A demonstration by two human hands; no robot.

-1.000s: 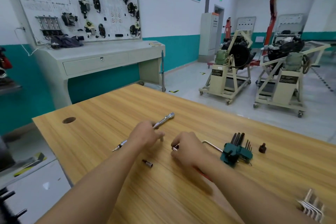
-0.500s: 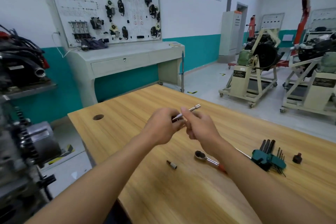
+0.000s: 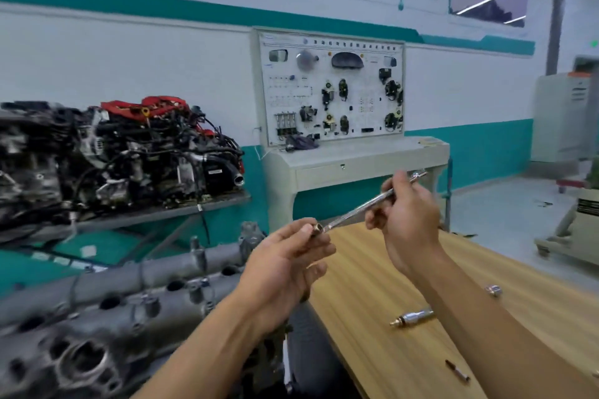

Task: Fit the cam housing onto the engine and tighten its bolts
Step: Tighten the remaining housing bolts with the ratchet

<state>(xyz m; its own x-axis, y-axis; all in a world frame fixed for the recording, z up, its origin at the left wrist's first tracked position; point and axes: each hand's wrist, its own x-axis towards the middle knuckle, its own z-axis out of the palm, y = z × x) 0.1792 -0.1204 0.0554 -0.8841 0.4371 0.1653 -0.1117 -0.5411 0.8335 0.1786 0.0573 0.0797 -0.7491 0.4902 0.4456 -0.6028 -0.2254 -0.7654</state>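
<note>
Showing the engine casting (image 3: 136, 295) just off the left edge of the wooden table (image 3: 372, 350): a long grey body of rough cast metal, lying lengthwise, with a row of dark round openings along its top and a larger round bore at the end nearest the camera. Motion blur softens its finer detail.

Left hand (image 3: 285, 269), raised above the table's left edge, palm turned partly upward. Thumb and forefinger pinch a small socket (image 3: 318, 229), open end facing the right hand; the other fingers are loosely curled beneath.

Right hand (image 3: 408, 220), raised above the table's far end, fingers curled round the upper part of a slim chrome extension bar (image 3: 363, 207). The bar slopes down to the left, its lower tip at the mouth of the socket; whether it is seated inside cannot be told.

On the table top: a short chrome tool piece (image 3: 412, 317), a second small socket (image 3: 493, 290) farther right, and a thin bit (image 3: 457, 370) nearer the camera.

Beyond the table's far end stands a wall-side training panel (image 3: 330, 91); left of that, a complete engine on a shelf (image 3: 129, 152).
</note>
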